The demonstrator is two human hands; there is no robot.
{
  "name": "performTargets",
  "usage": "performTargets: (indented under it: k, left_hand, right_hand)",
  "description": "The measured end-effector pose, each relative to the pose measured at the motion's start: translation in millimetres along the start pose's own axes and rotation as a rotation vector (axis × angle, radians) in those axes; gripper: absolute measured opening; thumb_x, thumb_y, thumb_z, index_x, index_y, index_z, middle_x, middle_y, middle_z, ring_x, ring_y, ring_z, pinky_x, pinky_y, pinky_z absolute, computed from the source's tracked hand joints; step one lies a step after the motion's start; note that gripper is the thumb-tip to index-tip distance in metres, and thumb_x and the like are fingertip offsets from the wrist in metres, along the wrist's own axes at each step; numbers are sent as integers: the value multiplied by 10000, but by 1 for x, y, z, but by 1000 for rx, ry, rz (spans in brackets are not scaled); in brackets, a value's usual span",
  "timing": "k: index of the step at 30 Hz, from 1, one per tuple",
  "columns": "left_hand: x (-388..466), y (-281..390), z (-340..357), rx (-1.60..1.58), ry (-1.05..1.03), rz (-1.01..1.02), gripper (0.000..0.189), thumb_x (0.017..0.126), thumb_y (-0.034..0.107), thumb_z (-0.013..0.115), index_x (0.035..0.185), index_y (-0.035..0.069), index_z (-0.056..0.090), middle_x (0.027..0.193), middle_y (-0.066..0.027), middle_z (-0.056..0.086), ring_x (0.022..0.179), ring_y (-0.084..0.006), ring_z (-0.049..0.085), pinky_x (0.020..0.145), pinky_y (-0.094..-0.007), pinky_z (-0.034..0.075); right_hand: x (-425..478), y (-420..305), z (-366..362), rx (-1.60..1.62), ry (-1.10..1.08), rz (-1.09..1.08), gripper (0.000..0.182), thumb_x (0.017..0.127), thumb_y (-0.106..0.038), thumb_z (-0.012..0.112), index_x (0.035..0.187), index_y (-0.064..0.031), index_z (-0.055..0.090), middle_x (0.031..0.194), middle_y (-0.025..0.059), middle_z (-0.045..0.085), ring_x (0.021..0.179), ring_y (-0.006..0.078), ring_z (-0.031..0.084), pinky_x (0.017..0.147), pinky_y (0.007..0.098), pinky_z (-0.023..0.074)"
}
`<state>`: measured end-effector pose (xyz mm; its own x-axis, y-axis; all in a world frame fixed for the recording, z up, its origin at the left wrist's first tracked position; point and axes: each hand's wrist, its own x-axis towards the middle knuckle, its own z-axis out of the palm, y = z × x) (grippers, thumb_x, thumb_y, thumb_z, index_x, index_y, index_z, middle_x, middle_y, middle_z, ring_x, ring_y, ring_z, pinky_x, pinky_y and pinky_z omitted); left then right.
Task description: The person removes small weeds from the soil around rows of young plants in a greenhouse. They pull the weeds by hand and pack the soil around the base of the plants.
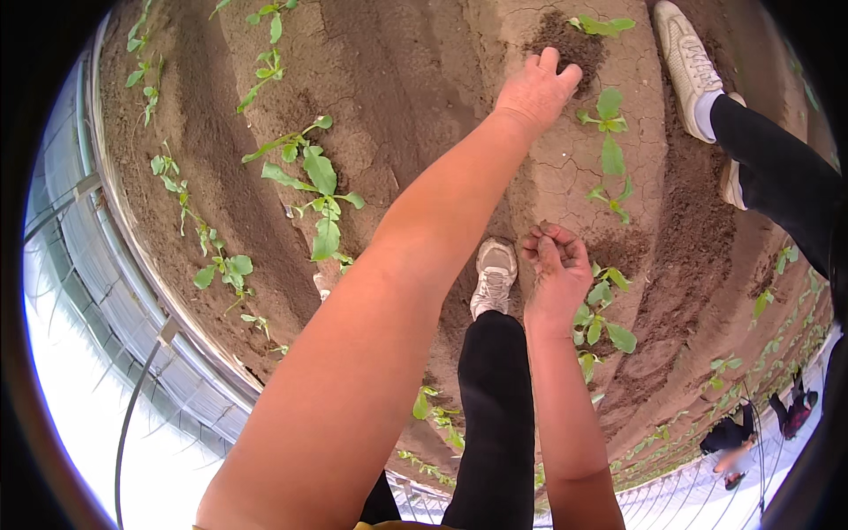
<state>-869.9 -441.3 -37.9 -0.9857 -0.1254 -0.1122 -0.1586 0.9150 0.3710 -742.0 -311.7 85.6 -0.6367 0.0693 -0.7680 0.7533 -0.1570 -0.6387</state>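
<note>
My left hand [540, 89] reaches far forward across the soil bed [556, 172]. Its fingers are spread and bent at a patch of dark, loosened soil [563, 33], just below a leafy seedling [603, 26]. The palm side is hidden. Closer to me, my right hand [560, 265] is raised with the thumb and fingers drawn together, the fingertips smeared with soil. I see nothing between them. Beside the right wrist grows another green seedling [599, 318]. Between my two hands, more seedlings [609, 129] stand in cracked earth.
My right shoe [495, 271] is planted in a furrow. At the right, another person's shoe [689, 73] and dark trouser leg [775, 159] flank the bed. Seedling rows [324, 192] run on the left, near plastic greenhouse sheeting [119, 245]. People [729, 434] are in the distance.
</note>
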Motion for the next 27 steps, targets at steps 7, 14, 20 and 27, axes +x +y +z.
performTargets:
  k: [7,14,20,27]
  left_hand:
    - [-33,-15,-18,-727,187,-514,311,749,173,629,944,-29,497,918,-200,514,783,-375,535,724,-383,457]
    - [-185,21,-76,-741,-266,-369,389,706,108,635,1025,-46,474,969,-220,496,826,-368,542,718,-390,462]
    - [-257,32,-112,-227,-173,-159,453,747,91,491,1171,-44,408,1153,-200,468,1059,-336,461,947,-359,346]
    - [-321,11,-154,-804,2,-416,353,717,34,527,1058,-45,482,1041,-195,508,976,-326,509,825,-354,442]
  right_hand:
    - [-13,57,-33,322,-100,295,183,829,-114,515,962,12,515,909,139,570,828,220,574,738,311,494]
    - [18,56,-14,579,-243,443,343,865,-278,408,1038,-3,517,1071,134,539,1062,266,482,961,371,358]
    - [-10,100,2,657,-500,477,263,838,-219,458,994,-28,549,1051,115,554,1031,232,491,933,344,368]
    - [-56,108,43,795,-435,763,118,829,-106,489,888,-10,522,815,51,494,839,148,461,764,281,404]
